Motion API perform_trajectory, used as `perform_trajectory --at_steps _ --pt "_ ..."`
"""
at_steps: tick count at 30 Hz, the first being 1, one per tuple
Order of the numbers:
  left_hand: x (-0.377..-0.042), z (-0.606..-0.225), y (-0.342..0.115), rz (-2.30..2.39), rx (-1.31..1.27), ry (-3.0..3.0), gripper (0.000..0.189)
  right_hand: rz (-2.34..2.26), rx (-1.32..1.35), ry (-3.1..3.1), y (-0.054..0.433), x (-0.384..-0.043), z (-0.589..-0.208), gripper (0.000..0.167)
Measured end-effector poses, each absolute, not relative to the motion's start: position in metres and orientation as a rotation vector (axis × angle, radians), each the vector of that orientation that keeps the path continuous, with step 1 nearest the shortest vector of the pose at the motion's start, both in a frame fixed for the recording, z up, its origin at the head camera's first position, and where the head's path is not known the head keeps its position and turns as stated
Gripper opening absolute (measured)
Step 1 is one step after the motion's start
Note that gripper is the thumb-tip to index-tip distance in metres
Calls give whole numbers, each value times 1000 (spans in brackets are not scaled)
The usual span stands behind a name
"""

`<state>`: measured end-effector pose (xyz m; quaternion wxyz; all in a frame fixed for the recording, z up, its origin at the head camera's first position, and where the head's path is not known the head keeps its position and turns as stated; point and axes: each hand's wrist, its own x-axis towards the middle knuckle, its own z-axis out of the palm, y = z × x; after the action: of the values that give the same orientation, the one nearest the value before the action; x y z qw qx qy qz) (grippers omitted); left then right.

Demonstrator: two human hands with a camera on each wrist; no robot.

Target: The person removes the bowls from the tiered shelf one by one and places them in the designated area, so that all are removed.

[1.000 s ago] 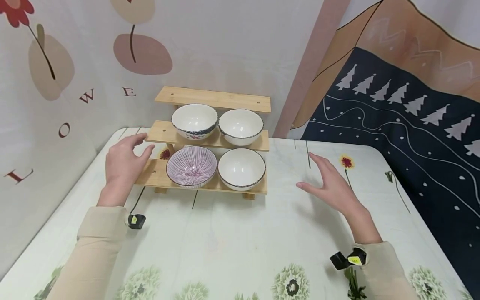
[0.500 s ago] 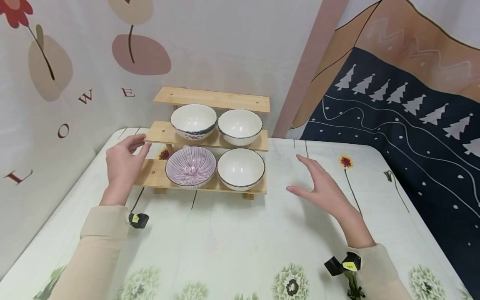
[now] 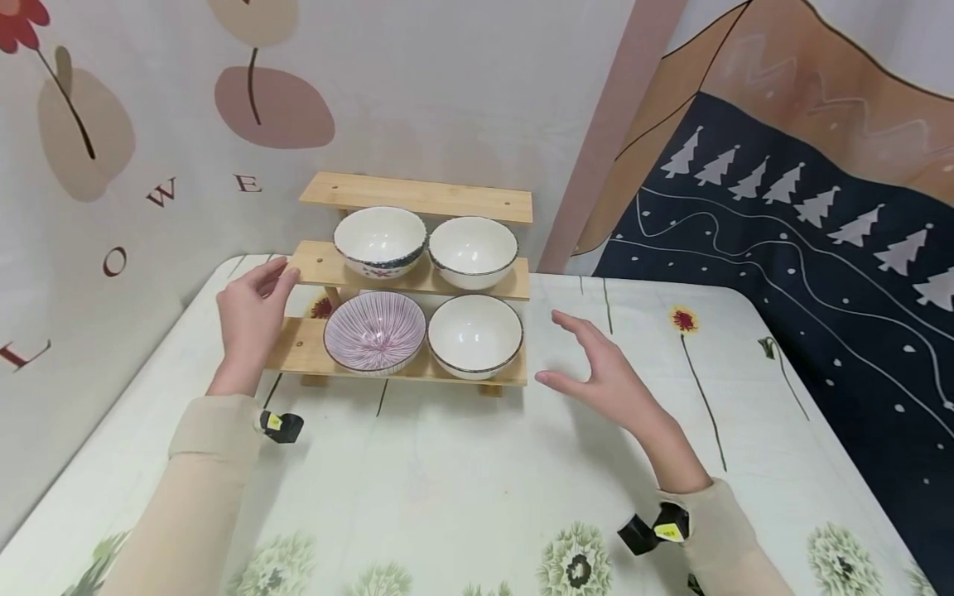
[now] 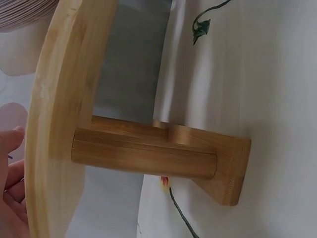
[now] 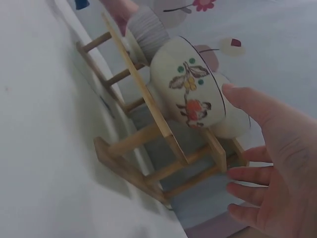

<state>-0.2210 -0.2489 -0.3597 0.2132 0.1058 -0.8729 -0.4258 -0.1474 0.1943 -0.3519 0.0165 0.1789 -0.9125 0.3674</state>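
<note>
A three-tier bamboo rack (image 3: 417, 196) stands on the table. My left hand (image 3: 249, 319) is at the left end of its middle shelf, thumb and fingers pinching the board's edge. On the bottom shelf sit a purple-striped bowl (image 3: 375, 333) and, at its right, a white dark-rimmed bowl (image 3: 475, 335) with painted flowers outside, seen in the right wrist view. The middle shelf holds a white bowl with a blue-patterned outside (image 3: 381, 242) and a plain-looking white bowl (image 3: 473, 251). My right hand (image 3: 607, 377) is held open to the right of the rack, fingers spread, touching nothing.
The top shelf of the rack bears nothing. A flower-printed cloth (image 3: 447, 480) covers the table. Behind hangs a pale printed curtain (image 3: 447, 99), and a dark tree-patterned cloth (image 3: 782, 223) hangs at the right.
My right hand has moved left toward the rack, still spread. My left fingers and thumb have closed onto the end of the middle shelf. The bowls stay in place.
</note>
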Motion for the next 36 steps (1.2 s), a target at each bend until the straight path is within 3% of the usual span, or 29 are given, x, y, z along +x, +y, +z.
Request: perform_trajectory --at_steps 10,27,36 --pt "-225 -362 -250 -1236 325 -2462 52 1336 680 -2738 169 -150 -360 84" --pt "-227 -357 -255 -1421 242 -2520 57 1684 636 -2624 134 -153 -363 104" --pt "-229 -360 -258 -1486 211 -2565 74 1773 550 -2573 119 -154 -364 118"
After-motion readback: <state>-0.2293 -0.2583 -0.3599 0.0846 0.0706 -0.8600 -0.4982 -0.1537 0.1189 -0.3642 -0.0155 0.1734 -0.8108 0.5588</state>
